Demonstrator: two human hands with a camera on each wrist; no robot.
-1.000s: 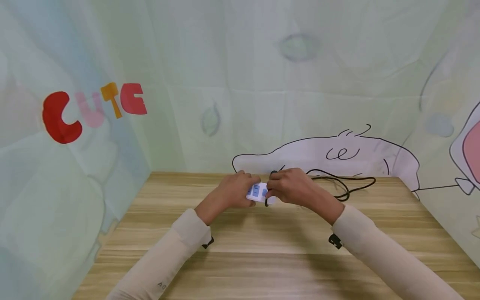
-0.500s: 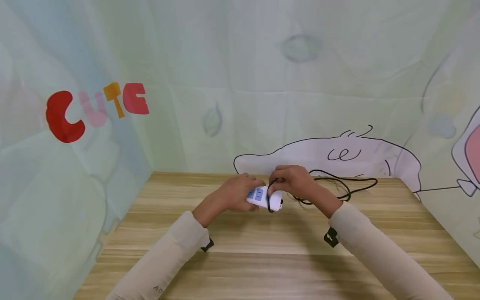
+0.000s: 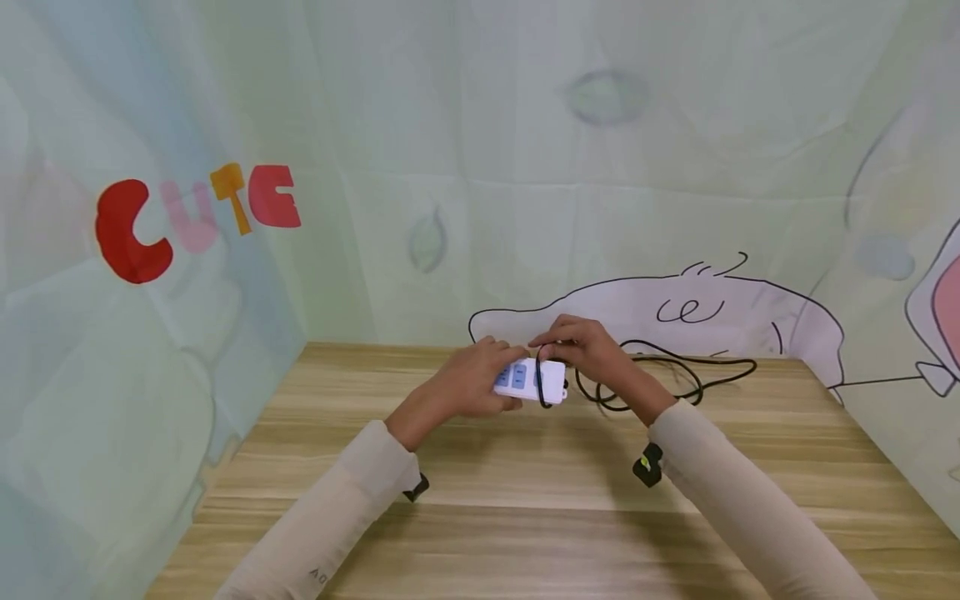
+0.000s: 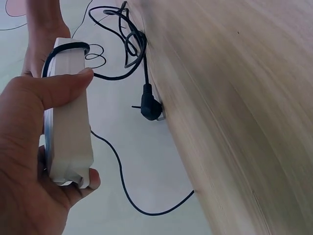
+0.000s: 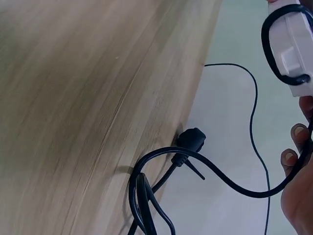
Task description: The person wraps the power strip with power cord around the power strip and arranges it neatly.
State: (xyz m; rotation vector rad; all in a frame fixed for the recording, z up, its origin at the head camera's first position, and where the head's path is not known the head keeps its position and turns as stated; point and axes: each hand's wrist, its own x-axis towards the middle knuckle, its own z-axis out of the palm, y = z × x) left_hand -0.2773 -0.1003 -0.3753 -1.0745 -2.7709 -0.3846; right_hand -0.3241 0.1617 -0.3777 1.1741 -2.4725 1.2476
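Observation:
A white power strip with blue sockets is held above the table by the left hand. In the left wrist view that hand grips the strip between thumb and fingers. One turn of black cable passes around the strip's right end. The right hand pinches the cable at the strip's top edge; in the right wrist view its fingers curl by the cable, partly out of frame. A black plug lies by the table's far edge.
Loose loops of black cable lie at the back right of the wooden table. A printed curtain stands along the back and sides. Small black devices are strapped at both wrists.
The strip has shifted a little to the right, showing more of its right end. The right hand has risen slightly, with the cable now drawn across the strip's face.

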